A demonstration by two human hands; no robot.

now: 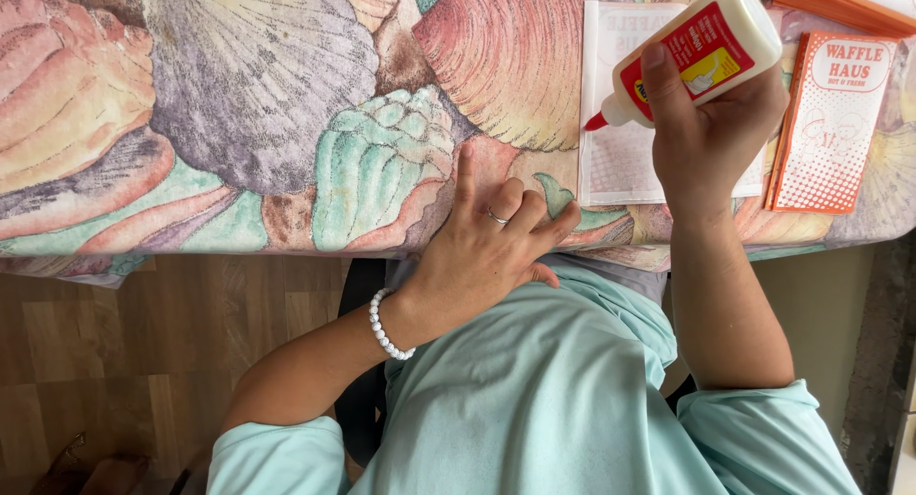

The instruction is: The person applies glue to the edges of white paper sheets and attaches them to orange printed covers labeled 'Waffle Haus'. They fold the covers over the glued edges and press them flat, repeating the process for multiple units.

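Note:
My right hand (711, 132) grips a white glue bottle (711, 42) with a red label, tilted so its red nozzle points down-left over a flat white paper bag (611, 151) lying on the table. My left hand (491, 247), wearing a ring and a white bead bracelet, rests at the table's near edge with fingers loosely curled, just left of the paper bag and holding nothing.
The table carries a seashell-patterned cloth (239, 104). A stack of orange-and-white printed paper bags (830, 123) lies to the right of my right hand, with another orange stack (844, 0) at the top right. Wooden floor (114, 352) shows below the table edge.

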